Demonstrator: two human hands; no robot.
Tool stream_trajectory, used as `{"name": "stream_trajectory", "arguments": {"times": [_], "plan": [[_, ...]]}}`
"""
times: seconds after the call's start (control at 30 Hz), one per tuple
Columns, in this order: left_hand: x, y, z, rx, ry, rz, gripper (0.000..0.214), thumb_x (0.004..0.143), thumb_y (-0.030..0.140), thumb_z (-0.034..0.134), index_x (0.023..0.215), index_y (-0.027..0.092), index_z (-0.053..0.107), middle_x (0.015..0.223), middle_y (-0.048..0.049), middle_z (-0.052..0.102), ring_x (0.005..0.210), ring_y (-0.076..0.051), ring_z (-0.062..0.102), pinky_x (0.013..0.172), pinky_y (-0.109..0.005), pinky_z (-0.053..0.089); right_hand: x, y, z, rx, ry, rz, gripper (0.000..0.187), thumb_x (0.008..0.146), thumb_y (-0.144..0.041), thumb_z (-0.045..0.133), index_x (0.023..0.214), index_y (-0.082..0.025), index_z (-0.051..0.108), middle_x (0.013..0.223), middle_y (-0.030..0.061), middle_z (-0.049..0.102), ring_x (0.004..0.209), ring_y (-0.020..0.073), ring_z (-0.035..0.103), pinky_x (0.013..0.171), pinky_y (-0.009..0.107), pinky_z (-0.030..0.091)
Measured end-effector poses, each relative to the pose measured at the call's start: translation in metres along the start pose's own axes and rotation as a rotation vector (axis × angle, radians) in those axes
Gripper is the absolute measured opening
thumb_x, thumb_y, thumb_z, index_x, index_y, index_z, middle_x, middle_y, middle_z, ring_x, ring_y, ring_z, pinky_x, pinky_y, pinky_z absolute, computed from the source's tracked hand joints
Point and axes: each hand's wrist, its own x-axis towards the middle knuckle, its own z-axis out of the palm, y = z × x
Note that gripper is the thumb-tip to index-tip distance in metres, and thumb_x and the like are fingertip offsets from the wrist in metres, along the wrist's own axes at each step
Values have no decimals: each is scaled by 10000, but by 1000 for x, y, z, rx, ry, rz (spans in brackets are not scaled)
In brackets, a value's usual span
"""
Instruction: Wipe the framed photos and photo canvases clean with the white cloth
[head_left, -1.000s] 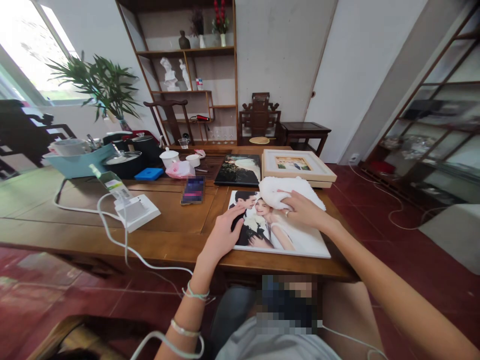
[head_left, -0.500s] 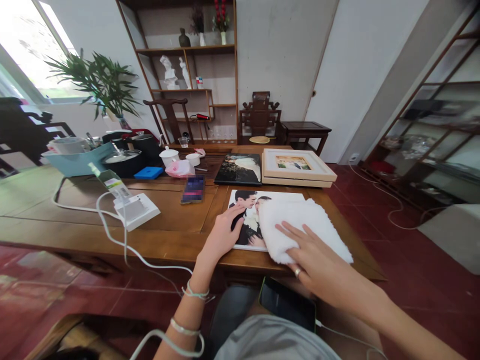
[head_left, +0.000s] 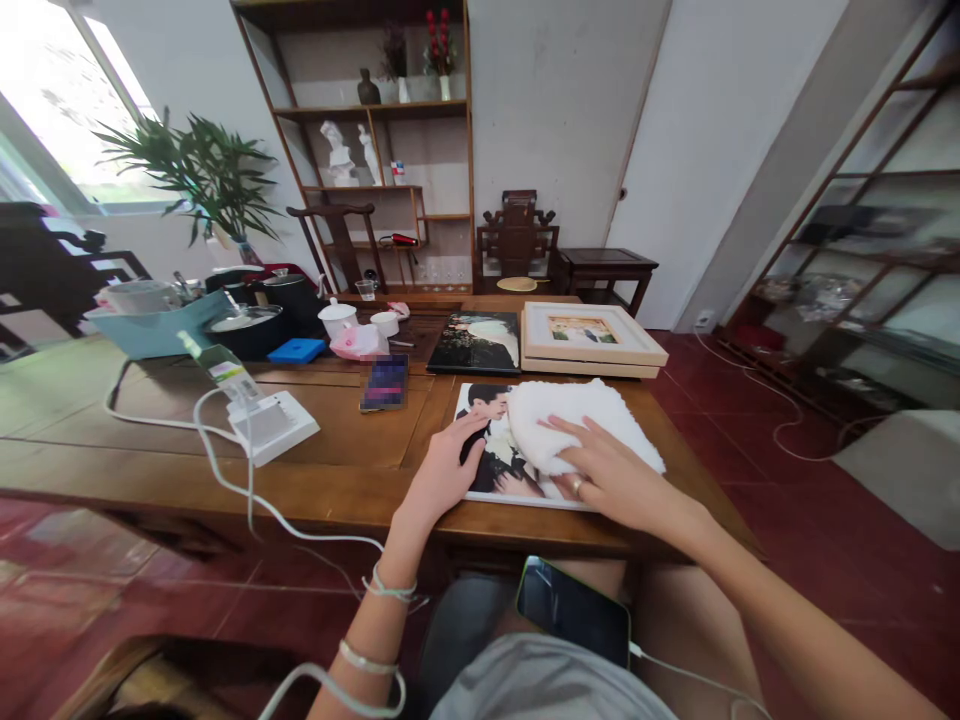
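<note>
A white-edged photo album [head_left: 504,482] with a couple on its cover lies flat near the table's front edge. My left hand [head_left: 448,460] rests on its left side, fingers stretched out and holding nothing. Over the album's right part lies a fluffy white towel [head_left: 592,410], folded into a pad. My right hand [head_left: 607,470] grips the towel near its front edge, with fingers on top and the ringed finger close to the album. The towel hides much of the cover's right side.
Behind the album are a dark photo panel [head_left: 475,342] and wooden picture frames [head_left: 589,342]. A phone [head_left: 385,382] lies to the left, near a white power strip [head_left: 274,428] with cables. Another phone [head_left: 574,610] rests on my lap, plugged in.
My right hand has moved the towel up and to the left across the album, uncovering its lower front edge. My left hand has stayed in place.
</note>
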Motion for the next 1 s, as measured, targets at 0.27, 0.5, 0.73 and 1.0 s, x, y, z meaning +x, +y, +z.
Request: {"name": "stream_trajectory", "arguments": {"times": [0.27,0.5,0.73,1.0], "plan": [[-1,0,0,-1,-10,-34,324,864,146,479,1155,146,621,1260,-114,611,1234,-226,515,1070,-432,378,49,39,7,-50,44,36,363,842,-156,421,1139,-166,630,1390,134,476,1362,252,293,1082,513,232],[-1,0,0,-12,-22,-46,327,868,150,474,1160,136,619,1274,-119,600,1247,-229,502,1074,-435,370,60,50,6,-18,66,27,380,810,-117,406,1099,-174,647,1367,109,507,1352,261,310,1080,520,232],[-1,2,-1,-4,-14,-35,329,859,138,478,1153,121,625,1266,-130,603,1224,-230,525,1075,-427,374,26,21,1,16,27,-5,359,793,-89,432,1070,-138,655,1395,151,463,1368,262,280,1099,535,204],[-1,1,0,-10,-12,-29,325,869,155,472,1158,128,620,1282,-129,592,1236,-236,513,1071,-445,380,-30,-53,-12,5,-136,0,272,773,-61,470,902,-145,694,1451,165,369,1374,310,243,1088,597,204]]}}
